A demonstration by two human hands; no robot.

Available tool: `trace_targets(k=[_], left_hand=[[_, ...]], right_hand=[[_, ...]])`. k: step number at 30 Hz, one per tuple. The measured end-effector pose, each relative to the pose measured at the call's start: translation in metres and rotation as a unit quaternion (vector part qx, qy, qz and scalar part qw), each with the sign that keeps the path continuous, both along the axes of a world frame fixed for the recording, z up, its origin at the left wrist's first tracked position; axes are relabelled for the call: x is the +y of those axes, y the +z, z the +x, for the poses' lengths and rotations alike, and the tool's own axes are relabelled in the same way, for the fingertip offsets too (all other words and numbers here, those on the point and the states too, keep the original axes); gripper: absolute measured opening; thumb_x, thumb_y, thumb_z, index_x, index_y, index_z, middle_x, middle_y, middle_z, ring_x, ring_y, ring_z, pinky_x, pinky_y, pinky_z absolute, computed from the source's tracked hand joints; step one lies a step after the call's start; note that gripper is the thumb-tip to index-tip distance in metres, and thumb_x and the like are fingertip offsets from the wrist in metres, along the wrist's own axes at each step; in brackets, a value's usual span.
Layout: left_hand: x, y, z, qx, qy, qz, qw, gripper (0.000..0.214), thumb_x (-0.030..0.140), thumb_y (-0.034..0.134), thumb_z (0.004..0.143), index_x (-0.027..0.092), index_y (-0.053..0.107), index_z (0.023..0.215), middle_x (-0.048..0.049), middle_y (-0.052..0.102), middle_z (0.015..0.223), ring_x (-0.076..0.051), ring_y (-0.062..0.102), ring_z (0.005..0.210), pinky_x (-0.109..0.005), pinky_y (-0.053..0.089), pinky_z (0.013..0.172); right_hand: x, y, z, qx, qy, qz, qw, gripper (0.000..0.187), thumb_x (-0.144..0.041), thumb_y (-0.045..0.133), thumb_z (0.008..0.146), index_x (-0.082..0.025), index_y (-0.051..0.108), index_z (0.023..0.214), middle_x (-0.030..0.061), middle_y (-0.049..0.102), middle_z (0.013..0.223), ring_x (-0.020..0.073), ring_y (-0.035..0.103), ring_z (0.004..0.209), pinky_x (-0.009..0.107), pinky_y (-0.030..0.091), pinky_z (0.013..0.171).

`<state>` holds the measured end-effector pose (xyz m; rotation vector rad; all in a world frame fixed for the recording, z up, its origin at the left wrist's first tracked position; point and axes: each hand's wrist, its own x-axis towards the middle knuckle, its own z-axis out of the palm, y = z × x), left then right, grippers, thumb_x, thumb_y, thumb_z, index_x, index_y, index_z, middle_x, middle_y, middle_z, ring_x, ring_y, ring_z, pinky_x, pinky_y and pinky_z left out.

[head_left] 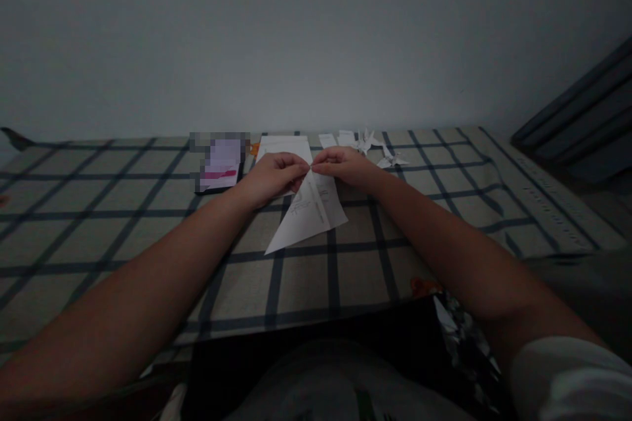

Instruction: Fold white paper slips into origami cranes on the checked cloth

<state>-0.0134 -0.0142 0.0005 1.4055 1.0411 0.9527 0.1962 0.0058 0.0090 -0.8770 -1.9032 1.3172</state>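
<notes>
A folded white sheet of paper [309, 214] with handwriting on it hangs in a triangle from my fingertips, its wide end towards me. My left hand [279, 177] pinches the paper's top tip from the left. From the right, my right hand [345, 164] closes on the same tip, and the two hands' fingertips meet there. The far side of the paper and some of the fingers are hidden. Just beyond my hands lies a white paper pad or stack [284, 145].
A tablet or phone with a lit, partly blurred screen [222, 161] lies left of my hands. Folded paper figures [366, 142] and small paper pieces [338, 138] sit at the back right. A checked cloth [148, 210] covers the table, which meets a plain wall [296, 33].
</notes>
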Motion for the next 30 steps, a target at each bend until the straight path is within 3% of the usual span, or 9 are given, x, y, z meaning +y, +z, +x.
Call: trace_targets(k=[9,13,21,30], left_hand=[[-0.003,0.003,0.0,0.063,0.005,0.036,0.997,0.022,0.036,0.073,0.076,0.014,0.07,0.074,0.0006,0.057,0.052,-0.007,0.043,0.043,-0.02,0.027,0.043],[-0.005,0.006,0.002,0.049,0.007,0.025,0.998,0.019,0.032,0.072,0.075,0.014,0.069,0.072,0.0004,0.057,0.053,-0.008,0.046,0.045,-0.019,0.03,0.045],[-0.004,0.006,0.003,0.042,0.041,0.026,0.998,0.02,0.033,0.073,0.076,0.015,0.068,0.074,0.0024,0.055,0.051,-0.007,0.043,0.042,-0.018,0.03,0.042],[-0.01,0.013,0.005,0.052,0.044,-0.004,0.998,0.021,0.033,0.079,0.069,0.015,0.068,0.074,0.0036,0.053,0.051,-0.007,0.044,0.044,-0.018,0.029,0.041]], right_hand=[[0.004,-0.004,0.001,-0.047,0.006,0.102,0.994,0.03,-0.04,0.065,0.081,-0.013,0.07,0.091,0.0045,0.068,0.086,0.0149,0.057,0.078,0.029,0.043,0.072],[0.005,-0.006,0.0,-0.054,-0.006,0.133,0.99,0.03,-0.04,0.064,0.081,-0.013,0.071,0.092,0.0054,0.069,0.088,0.0158,0.058,0.08,0.029,0.044,0.074],[0.006,-0.009,0.0,0.004,0.009,0.022,1.0,0.034,-0.042,0.071,0.078,-0.012,0.07,0.095,0.0057,0.069,0.088,0.017,0.061,0.082,0.031,0.048,0.076],[0.005,-0.007,0.001,-0.018,0.0,0.044,0.999,0.034,-0.044,0.07,0.079,-0.014,0.069,0.094,0.0041,0.068,0.087,0.0157,0.058,0.08,0.03,0.045,0.074]])
